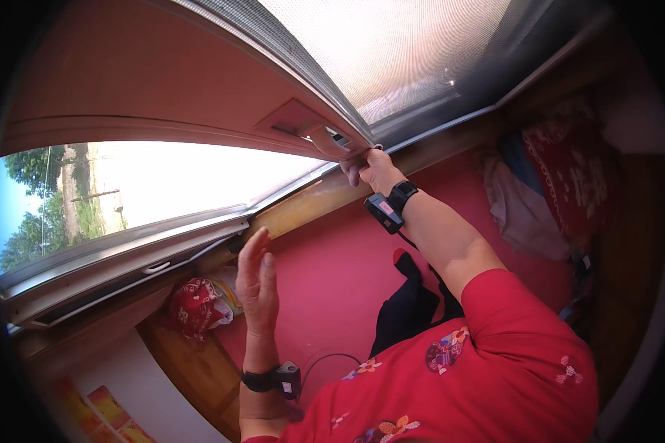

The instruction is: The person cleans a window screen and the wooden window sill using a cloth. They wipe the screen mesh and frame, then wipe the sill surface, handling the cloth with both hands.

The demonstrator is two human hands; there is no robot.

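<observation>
My right hand (pixel 374 169) reaches up to the lower corner of a window sash frame (pixel 332 124), its fingers bent around the edge just below a recessed handle (pixel 328 139). Whether those fingers are closed tight cannot be told. Raised in the air, my left hand (pixel 259 279) holds nothing, its thumb apart from the fingers. It is nearest to the wooden window sill (pixel 305 202). An insect screen (pixel 410 61) spans the window part at the upper right. Each wrist wears a black strap with a small device.
Below the window lies a red-pink surface (pixel 321 266). A red patterned cloth bundle (pixel 197 304) sits at the left. More folded cloth (pixel 565 177) is piled at the right. An opening at the left shows trees outside, above a metal rail with a white handle (pixel 156 268).
</observation>
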